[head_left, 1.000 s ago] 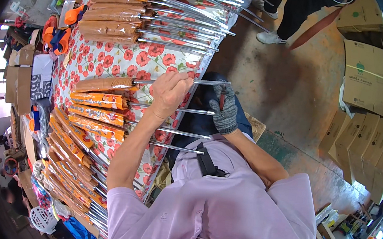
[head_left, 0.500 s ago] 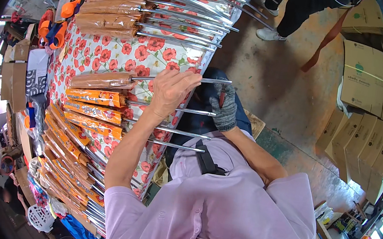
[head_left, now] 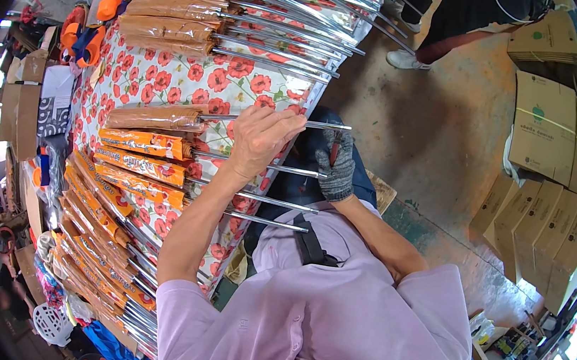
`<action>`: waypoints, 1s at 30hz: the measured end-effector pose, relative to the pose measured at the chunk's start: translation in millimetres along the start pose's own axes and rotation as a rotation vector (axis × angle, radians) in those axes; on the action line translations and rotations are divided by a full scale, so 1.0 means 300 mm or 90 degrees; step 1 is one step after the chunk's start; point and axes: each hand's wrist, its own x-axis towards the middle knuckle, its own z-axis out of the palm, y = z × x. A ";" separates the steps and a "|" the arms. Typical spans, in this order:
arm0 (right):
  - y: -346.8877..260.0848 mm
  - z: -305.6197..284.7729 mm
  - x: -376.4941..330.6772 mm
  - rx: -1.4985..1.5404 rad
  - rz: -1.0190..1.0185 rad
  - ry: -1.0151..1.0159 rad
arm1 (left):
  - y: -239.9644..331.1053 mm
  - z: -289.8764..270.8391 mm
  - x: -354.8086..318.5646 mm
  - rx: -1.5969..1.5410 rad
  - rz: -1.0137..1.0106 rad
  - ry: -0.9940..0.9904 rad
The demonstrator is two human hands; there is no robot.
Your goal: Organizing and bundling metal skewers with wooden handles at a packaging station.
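My bare left hand (head_left: 261,134) is closed around a shiny metal rod (head_left: 327,125), near the table's right edge. The rod's left end runs into a long brown bundle (head_left: 153,118) in clear plastic that lies on the table. My right hand (head_left: 337,171), in a grey knit glove, is closed on a slim red-handled tool (head_left: 335,150) whose kind I cannot make out. The tool's upper end is just below the rod's free end; whether they touch is unclear. Below lie similar rods with orange-printed wrappers (head_left: 141,164), their ends sticking out past the table edge.
A red-flowered cloth covers the table (head_left: 147,78). More brown bundles with rods (head_left: 170,31) lie at its far end, and several more at lower left. Cardboard cartons (head_left: 543,127) stand on the floor at right. A person's white shoe (head_left: 409,60) shows at the top.
Both hands keep almost the same place and grip on the rod and the tool. At the top, the other person's legs and a reddish strip have shifted. The whole view has tilted slightly.
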 end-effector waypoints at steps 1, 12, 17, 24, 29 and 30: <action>-0.006 0.001 -0.001 0.048 0.037 0.001 | 0.001 0.000 0.000 0.001 -0.003 -0.003; -0.020 -0.016 -0.004 -0.074 -0.089 0.020 | 0.003 0.001 0.003 -0.030 -0.034 -0.027; -0.010 -0.014 -0.008 -0.031 -0.034 -0.004 | 0.001 0.005 0.002 -0.033 -0.036 -0.025; -0.021 -0.098 -0.050 -0.133 -0.029 -0.081 | 0.024 -0.063 -0.013 -0.083 -0.109 -0.129; 0.059 -0.268 -0.092 -0.264 -0.159 -0.095 | 0.027 -0.179 -0.016 -0.166 -0.236 -0.346; 0.067 -0.278 -0.083 -0.212 -0.058 -0.062 | 0.028 -0.182 -0.005 -0.170 -0.226 -0.298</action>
